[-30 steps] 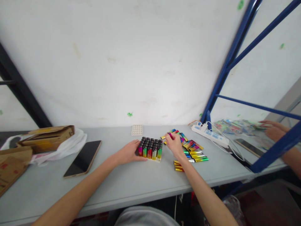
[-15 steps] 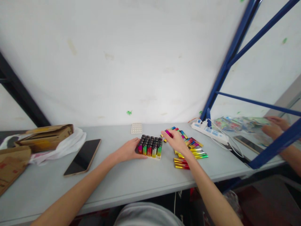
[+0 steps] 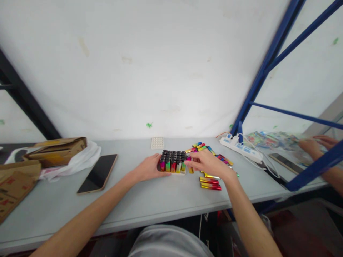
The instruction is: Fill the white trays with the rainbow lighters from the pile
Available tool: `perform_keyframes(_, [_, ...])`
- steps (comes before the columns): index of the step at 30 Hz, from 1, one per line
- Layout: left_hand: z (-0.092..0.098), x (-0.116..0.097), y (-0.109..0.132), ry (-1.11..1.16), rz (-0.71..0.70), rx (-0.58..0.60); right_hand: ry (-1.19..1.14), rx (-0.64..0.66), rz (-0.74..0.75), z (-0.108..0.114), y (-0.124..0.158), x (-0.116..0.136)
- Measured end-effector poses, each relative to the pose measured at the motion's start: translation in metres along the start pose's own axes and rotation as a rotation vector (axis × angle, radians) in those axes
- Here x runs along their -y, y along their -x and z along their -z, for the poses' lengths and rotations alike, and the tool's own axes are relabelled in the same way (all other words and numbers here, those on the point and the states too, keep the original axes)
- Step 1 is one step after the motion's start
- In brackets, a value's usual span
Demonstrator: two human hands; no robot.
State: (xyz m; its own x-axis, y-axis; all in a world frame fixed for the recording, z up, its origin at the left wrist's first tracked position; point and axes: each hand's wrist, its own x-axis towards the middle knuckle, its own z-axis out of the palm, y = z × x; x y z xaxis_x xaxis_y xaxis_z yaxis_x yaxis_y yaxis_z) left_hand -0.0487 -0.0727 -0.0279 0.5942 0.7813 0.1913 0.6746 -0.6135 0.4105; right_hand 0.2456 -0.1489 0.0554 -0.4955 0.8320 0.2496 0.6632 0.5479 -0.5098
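Observation:
A block of upright rainbow-coloured lighters with black tops stands in a white tray on the grey table. My left hand rests against the block's left side, fingers curled on it. My right hand is at the block's right edge, fingers pinched on one rainbow lighter. Loose rainbow lighters lie scattered to the right, partly hidden by my right hand.
A small empty white tray lies behind the block. A phone lies face up on the left, beside cardboard boxes on a white bag. A white power strip, a blue frame and another person's hands are at right.
My right hand picked a lighter from the loose pile and carried it left to the block's right edge. My left hand stayed against the block.

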Motion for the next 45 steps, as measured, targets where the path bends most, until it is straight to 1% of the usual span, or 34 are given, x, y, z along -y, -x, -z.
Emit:
perform_keyframes(5, [0.000,0.002,0.000,0.044,-0.003,-0.004,-0.116,0.120,0.003,-0.008,-0.005,-0.011])
perform_keyframes(8, [-0.001,0.003,0.000,0.055,0.004,-0.004,-0.107,0.139,-0.048,-0.018,-0.002,-0.019])
perform_keyframes(10, [-0.001,0.003,-0.001,0.065,0.002,-0.009,-0.040,0.111,-0.065,-0.026,0.001,-0.021])
perform_keyframes(12, [-0.001,0.004,-0.001,0.075,-0.001,-0.012,0.101,0.061,-0.081,-0.034,0.002,-0.020])
perform_keyframes(14, [0.000,0.003,-0.001,0.075,-0.001,-0.005,0.255,0.028,-0.130,-0.041,0.000,-0.016])
perform_keyframes(16, [0.000,0.003,0.000,0.064,-0.004,-0.004,0.360,0.033,-0.199,-0.046,-0.006,-0.011])
perform_keyframes(19, [0.000,0.002,0.000,0.045,-0.010,-0.013,0.394,0.073,-0.245,-0.045,-0.014,-0.008])
perform_keyframes(21, [0.000,0.001,0.001,0.038,-0.004,-0.014,0.327,0.111,-0.226,-0.037,-0.016,-0.011])
perform_keyframes(23, [0.001,0.000,0.001,0.025,0.012,-0.015,0.204,0.144,-0.189,-0.027,-0.013,-0.020])
perform_keyframes(25, [0.002,-0.001,0.001,0.003,0.026,-0.020,0.083,0.111,-0.164,-0.015,-0.010,-0.035])
perform_keyframes(26, [0.003,-0.002,0.001,-0.008,0.033,-0.023,0.043,0.064,-0.165,-0.011,-0.009,-0.044])
perform_keyframes(28, [0.006,-0.001,-0.001,-0.019,0.035,-0.025,0.025,-0.094,-0.192,-0.005,-0.011,-0.064])
perform_keyframes(30, [0.008,0.002,-0.003,-0.023,0.039,-0.026,0.117,-0.166,-0.226,-0.004,-0.019,-0.082])
perform_keyframes(31, [0.010,0.005,-0.005,-0.029,0.047,-0.028,0.182,-0.162,-0.252,-0.004,-0.025,-0.089])
perform_keyframes(34, [0.013,0.013,-0.012,-0.066,0.077,-0.040,0.331,-0.099,-0.414,-0.008,-0.052,-0.105])
perform_keyframes(37, [0.015,0.020,-0.021,-0.082,0.098,-0.007,0.367,-0.006,-0.558,-0.014,-0.079,-0.115])
perform_keyframes(39, [0.016,0.022,-0.028,-0.087,0.119,0.018,0.367,0.058,-0.638,-0.020,-0.090,-0.120])
perform_keyframes(42, [0.019,0.022,-0.040,-0.062,0.099,0.014,0.376,0.088,-0.684,-0.026,-0.093,-0.130])
perform_keyframes(45, [0.021,0.022,-0.055,-0.011,0.050,0.029,0.384,0.079,-0.660,-0.025,-0.085,-0.140])
